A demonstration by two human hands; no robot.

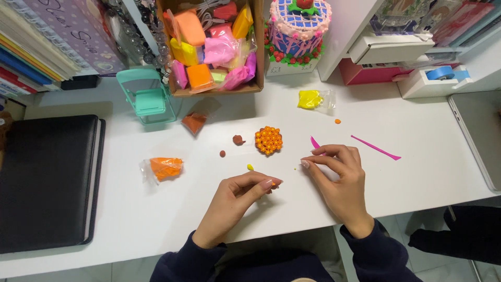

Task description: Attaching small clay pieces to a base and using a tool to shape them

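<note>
My left hand (241, 196) rests on the white desk (407, 130), fingertips pinched on a tiny orange clay bit. My right hand (339, 175) lies to its right, fingers curled over a pink modelling tool (314, 142) whose tip pokes out. Between and beyond the hands sits a small brown clay disc covered with orange balls (269, 140). Two brown clay lumps (238, 139) lie left of it, and a tiny yellow bit (250, 167) lies just in front.
A second pink tool (376, 148) lies right of my hand. Bags of orange (164, 168), brown (195, 121) and yellow clay (311, 99) dot the desk. Behind stand a box of clay packets (214, 47), a mint mini chair (147, 96) and a clay cake (298, 28). A black folder (47, 180) lies left.
</note>
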